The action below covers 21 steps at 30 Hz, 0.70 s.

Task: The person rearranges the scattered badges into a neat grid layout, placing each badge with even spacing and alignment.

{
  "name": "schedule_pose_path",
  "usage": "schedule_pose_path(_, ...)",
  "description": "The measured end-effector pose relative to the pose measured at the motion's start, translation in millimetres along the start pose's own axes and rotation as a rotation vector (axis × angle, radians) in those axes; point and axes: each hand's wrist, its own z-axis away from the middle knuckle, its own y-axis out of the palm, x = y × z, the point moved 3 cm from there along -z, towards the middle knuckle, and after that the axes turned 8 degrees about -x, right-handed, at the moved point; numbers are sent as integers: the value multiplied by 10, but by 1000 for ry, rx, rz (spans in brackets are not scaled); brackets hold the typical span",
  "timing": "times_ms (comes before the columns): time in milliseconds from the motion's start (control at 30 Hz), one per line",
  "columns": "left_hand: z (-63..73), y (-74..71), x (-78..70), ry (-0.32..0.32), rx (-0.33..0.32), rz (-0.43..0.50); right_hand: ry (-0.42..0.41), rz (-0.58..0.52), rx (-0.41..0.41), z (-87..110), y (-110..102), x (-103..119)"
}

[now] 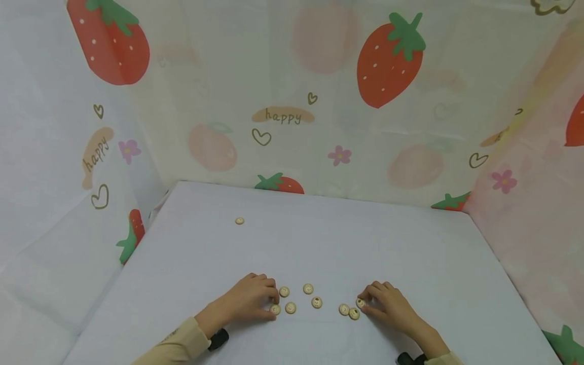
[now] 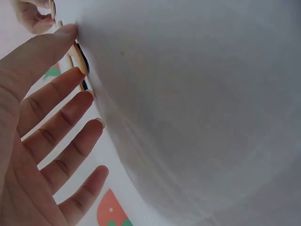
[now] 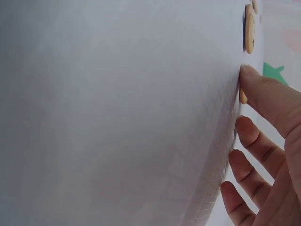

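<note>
My left hand (image 1: pixel 253 299) is at the left end of a loose group of small round wooden discs, pinching one disc (image 1: pixel 275 309) between thumb and index finger. In the left wrist view that disc (image 2: pixel 81 59) sits on edge to the camera, the other fingers spread. At the right end, my right hand (image 1: pixel 390 306) has thumb and index finger around another disc (image 1: pixel 360 303), low at the cloth; the right wrist view shows this disc (image 3: pixel 243 94) partly behind the thumb. Beside it lie two touching discs, one pale (image 1: pixel 344 309) and one with a dark spot (image 1: pixel 354 314).
Several similar discs lie between the hands, among them a disc (image 1: pixel 308 289) towards the back. A lone disc (image 1: pixel 240 221) rests far back left. A white cloth (image 1: pixel 365 243) covers the table, and strawberry-printed curtains (image 1: pixel 283 152) stand at the back and both sides.
</note>
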Motion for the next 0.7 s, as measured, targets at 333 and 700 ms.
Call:
schedule_pose_path(333, -15, 20, -4, 10, 17, -13, 23, -9, 16, 4, 3, -15)
schedule_pose_path(700, -42, 1, 90, -65, 19, 33, 22, -26, 11, 8, 10, -20)
